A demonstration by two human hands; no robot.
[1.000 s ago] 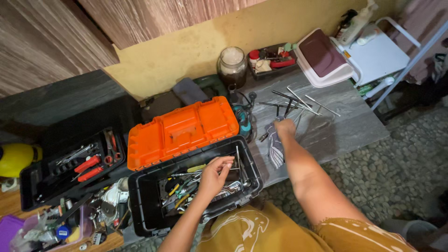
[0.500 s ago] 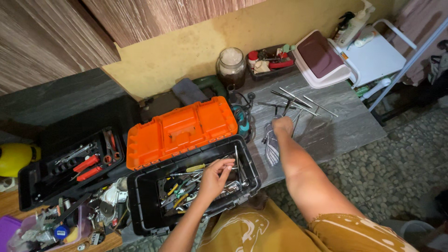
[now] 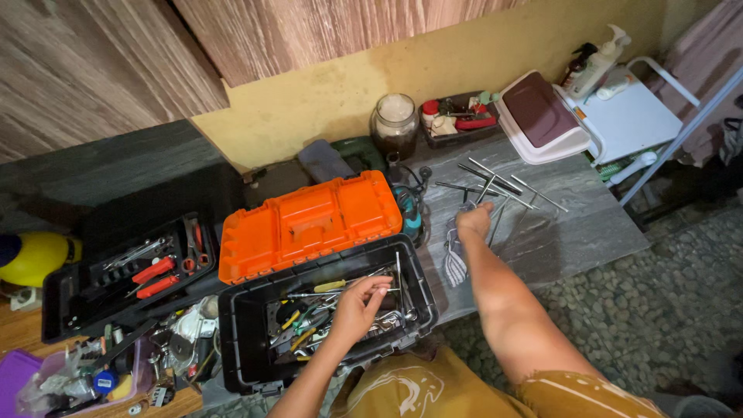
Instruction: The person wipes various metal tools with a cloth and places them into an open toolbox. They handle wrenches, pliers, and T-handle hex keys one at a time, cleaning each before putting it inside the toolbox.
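Open toolbox [image 3: 240, 340], orange lid [image 3: 309, 224] raised, sits at the slab's near edge. Left hand [image 3: 357, 306] is inside it, fingertips pinched narrow on a thin metal rod [image 3: 391, 289] among the loose tools. Right hand [image 3: 474, 222] is closed on a cloth [image 3: 455, 263] beside scattered rods [image 3: 495, 190]; its grip is hidden.

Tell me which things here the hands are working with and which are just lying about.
In hand:
left hand picking at tools in the black toolbox
right hand on a striped cloth beside the metal rods

Lying about:
orange lid
glass jar
black tool tray
white bin
yellow helmet
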